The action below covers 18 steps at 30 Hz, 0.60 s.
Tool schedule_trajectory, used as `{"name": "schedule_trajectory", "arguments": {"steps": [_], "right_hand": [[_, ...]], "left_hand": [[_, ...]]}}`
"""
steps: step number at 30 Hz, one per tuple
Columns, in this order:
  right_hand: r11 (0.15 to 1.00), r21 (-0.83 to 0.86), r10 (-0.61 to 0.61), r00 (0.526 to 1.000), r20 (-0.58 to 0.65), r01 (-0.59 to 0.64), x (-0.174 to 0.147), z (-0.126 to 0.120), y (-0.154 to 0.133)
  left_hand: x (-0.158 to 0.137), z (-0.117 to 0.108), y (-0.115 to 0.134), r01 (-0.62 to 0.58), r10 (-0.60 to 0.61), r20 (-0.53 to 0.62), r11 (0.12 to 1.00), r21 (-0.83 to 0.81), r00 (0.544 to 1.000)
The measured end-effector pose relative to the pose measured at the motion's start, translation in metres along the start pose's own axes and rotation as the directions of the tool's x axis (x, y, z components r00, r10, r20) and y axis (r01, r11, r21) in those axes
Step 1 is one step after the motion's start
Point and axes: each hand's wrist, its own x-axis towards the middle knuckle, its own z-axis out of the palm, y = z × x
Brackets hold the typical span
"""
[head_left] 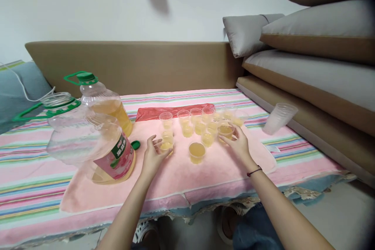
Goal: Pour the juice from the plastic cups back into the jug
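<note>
My left hand has its thumb and fingers curved round a clear plastic cup of pale yellow drink at the left of the group. Fingers and thumb of my right hand grip another filled cup by its sides, at the group's right. Between my hands, nearest to me, stands a single cup of the same drink. Several more filled cups crowd together behind it. All of these are on a pink mat. Whether the held cups touch the mat, I cannot tell.
Two large green-handled jugs, an uncapped one in front and a capped one behind, stand at left. A green cap lies beside them. Stacked cups lean at right near piled cushions. Red plastic lies behind the cups.
</note>
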Motion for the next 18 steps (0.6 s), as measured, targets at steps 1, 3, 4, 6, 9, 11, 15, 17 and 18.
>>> {"name": "schedule_trajectory", "arguments": {"steps": [1,3,4,6,9,11,15,17,18], "right_hand": [[1.000,-0.014,-0.015,1.000,0.001,0.015,0.001,0.000,-0.001],[0.997,-0.054,-0.053,0.999,-0.004,0.053,0.003,0.000,-0.004],[0.995,-0.075,-0.073,0.997,-0.004,0.072,0.004,0.000,-0.006],[0.987,-0.122,-0.108,0.994,-0.003,0.107,0.006,0.000,-0.008],[0.969,-0.190,-0.161,0.987,-0.005,0.157,0.007,-0.001,-0.012],[0.954,-0.225,-0.206,0.978,-0.011,0.198,0.008,-0.001,-0.014],[0.918,-0.293,-0.283,0.959,-0.008,0.268,0.008,-0.001,-0.018],[0.897,-0.330,-0.313,0.950,-0.001,0.295,0.008,-0.001,-0.020],[0.887,-0.345,-0.326,0.945,0.003,0.307,0.008,-0.001,-0.021]], "left_hand": [[0.000,0.000,0.000,0.011,-0.011,0.001,1.000,-0.007,1.000],[0.000,0.000,-0.002,0.021,-0.021,0.007,1.000,-0.011,1.000],[0.000,0.000,-0.003,0.025,-0.025,0.010,1.000,-0.014,1.000],[0.001,0.000,-0.005,0.029,-0.029,0.013,0.999,-0.013,0.999],[0.001,0.000,-0.008,0.033,-0.033,0.020,0.999,-0.006,0.999],[0.001,0.000,-0.010,0.036,-0.036,0.027,0.999,-0.005,0.999],[0.000,0.001,-0.012,0.037,-0.037,0.038,0.999,0.003,0.999],[-0.001,0.001,-0.011,0.036,-0.036,0.041,0.999,0.010,0.999],[-0.001,0.001,-0.010,0.034,-0.035,0.042,0.999,0.015,0.999]]}}
